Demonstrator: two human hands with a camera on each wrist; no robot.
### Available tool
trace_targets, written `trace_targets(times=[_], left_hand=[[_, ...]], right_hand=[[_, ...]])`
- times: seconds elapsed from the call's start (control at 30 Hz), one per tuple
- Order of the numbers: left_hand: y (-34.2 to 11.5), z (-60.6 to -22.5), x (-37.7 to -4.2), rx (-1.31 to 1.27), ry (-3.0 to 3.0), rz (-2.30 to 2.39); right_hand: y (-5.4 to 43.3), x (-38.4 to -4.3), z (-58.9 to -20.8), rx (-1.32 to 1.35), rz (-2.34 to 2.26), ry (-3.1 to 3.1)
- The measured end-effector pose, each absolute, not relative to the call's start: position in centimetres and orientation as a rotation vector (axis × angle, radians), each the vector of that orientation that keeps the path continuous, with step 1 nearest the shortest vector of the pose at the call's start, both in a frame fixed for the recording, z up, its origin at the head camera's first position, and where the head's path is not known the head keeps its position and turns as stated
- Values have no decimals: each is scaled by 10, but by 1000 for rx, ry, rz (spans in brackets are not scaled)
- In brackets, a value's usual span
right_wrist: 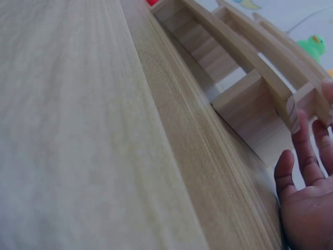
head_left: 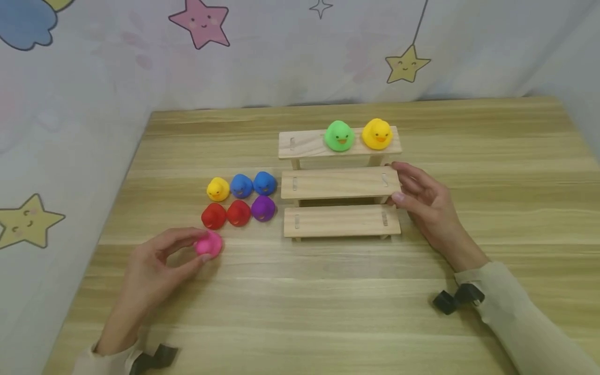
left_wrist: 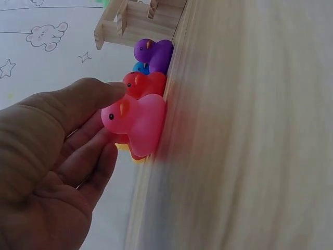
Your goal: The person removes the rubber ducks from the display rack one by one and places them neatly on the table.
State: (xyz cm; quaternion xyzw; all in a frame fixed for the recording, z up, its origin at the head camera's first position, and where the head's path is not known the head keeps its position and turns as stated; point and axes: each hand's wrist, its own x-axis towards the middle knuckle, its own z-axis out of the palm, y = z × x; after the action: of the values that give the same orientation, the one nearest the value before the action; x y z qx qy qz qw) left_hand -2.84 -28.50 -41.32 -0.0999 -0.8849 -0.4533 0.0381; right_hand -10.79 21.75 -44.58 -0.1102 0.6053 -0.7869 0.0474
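A pink rubber duck (head_left: 209,244) is pinched between the thumb and fingers of my left hand (head_left: 157,263), low at the tabletop in front of the red ducks. In the left wrist view, the thumb lies by the head of the pink duck (left_wrist: 138,122) and the fingers are behind it. At the right end of a three-tier wooden stand (head_left: 342,182), my right hand (head_left: 431,208) holds the middle tier, thumb at its front edge and fingertips at its back edge. On the stand's top tier sit a green duck (head_left: 339,136) and a larger yellow duck (head_left: 377,134).
Left of the stand, two rows of small ducks stand close together: a yellow duck (head_left: 217,189) and two blue ducks (head_left: 241,186) behind, two red ducks (head_left: 213,216) and a purple duck (head_left: 263,208) in front. A patterned cloth (head_left: 281,62) hangs behind the wooden table (head_left: 300,312).
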Motion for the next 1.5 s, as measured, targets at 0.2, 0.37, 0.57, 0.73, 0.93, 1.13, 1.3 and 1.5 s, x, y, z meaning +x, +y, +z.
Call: trace_targets(times=[0.2,0.37,0.57,0.73,0.93,1.13,1.3,1.5], left_hand=[[-282,-406,-32,-412,-2627,-1388],[-276,-398,-38,-519,-2569,-1352],[-262,-386,-43,-521,-2582,-1388],[-248,-376,-51,-596,-2581,-1288],[-229,-364,-66,-701,-2571,-1219],[-207,-353,-81,-799,-2560,-1148],[-192,-346,-93,-877,-2545,-1171],[-178,-343,-107,-947,-2457,-1196]], right_hand=[[218,-107,-446,-341,-2400,1843],[218,-107,-447,-340,-2395,1850],[217,-107,-446,-337,-2390,1855],[217,-108,-446,-339,-2388,1848],[217,-108,-445,-333,-2387,1850],[217,-108,-446,-319,-2383,1856],[217,-108,-446,-307,-2379,1859],[218,-108,-446,-310,-2390,1849]])
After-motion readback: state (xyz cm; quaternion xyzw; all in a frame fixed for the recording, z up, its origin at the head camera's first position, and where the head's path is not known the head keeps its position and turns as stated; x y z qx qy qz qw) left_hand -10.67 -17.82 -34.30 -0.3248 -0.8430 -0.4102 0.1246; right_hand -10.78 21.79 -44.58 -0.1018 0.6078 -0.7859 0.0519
